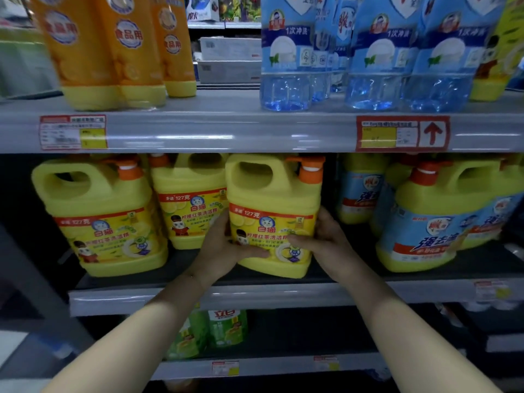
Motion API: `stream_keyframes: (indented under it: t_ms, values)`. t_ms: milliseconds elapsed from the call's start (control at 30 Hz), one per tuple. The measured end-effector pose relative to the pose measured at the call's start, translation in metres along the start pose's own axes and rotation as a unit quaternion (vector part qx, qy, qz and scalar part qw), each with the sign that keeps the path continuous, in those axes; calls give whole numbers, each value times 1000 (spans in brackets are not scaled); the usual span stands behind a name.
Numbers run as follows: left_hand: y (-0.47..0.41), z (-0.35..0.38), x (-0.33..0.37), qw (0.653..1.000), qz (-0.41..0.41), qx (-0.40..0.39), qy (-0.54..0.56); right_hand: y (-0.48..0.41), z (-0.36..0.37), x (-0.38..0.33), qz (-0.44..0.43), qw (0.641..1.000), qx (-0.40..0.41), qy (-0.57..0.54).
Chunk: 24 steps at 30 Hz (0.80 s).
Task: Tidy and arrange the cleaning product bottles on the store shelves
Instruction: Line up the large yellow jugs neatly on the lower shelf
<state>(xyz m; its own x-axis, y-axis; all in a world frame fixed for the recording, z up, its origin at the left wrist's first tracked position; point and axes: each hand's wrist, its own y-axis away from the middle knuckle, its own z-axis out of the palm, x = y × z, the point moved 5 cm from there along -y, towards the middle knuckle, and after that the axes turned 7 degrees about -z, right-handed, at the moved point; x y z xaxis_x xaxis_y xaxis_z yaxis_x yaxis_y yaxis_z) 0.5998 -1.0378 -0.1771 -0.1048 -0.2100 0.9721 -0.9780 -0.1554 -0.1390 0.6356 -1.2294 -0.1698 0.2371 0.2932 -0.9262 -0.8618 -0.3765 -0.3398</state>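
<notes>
Centre of frame, middle shelf [283,296]: yellow jug [273,217] is gripped low by left hand [224,251] and right hand [326,239], fingers clasped on label. Should be squared, label forward, level with neighbouring jug [105,219] at left.

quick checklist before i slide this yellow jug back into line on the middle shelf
1. Both hands on the jug: ok. The left hand and right hand clasp the held yellow jug from either side, low on its label.
2. Jug upright: ok, with its orange pump cap on top.
3. Label facing out: ok.
4. Base fully on the middle shelf: cannot tell; it sits near the front edge.
5. Room at the sides: ok. There is a dark gap before the blue-labelled jug on the right; the neighbouring yellow jug on the left sits close.
6. Space behind the jug: cannot tell, hidden.
</notes>
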Motion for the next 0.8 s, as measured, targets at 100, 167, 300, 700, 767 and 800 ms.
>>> stream_keyframes:
  t_ms: [100,167,300,700,767,800]
  values:
    - [20,-39,-6,990,29,116,-79,-11,25,8,22,996,-38,81]
    - [29,-62,-12,974,40,176,-139,-18,45,13,18,988,-52,148]
    - [44,-92,-20,958,43,235,-157,-31,82,16,6,980,-65,188]
    - [70,-85,-2,855,214,328,-341,-25,114,35,-58,977,-11,205]
    - [71,-70,1,830,258,292,-398,-22,114,29,-65,962,-45,261]
    - [70,-62,2,819,273,275,-424,-21,113,23,-70,950,-68,296]
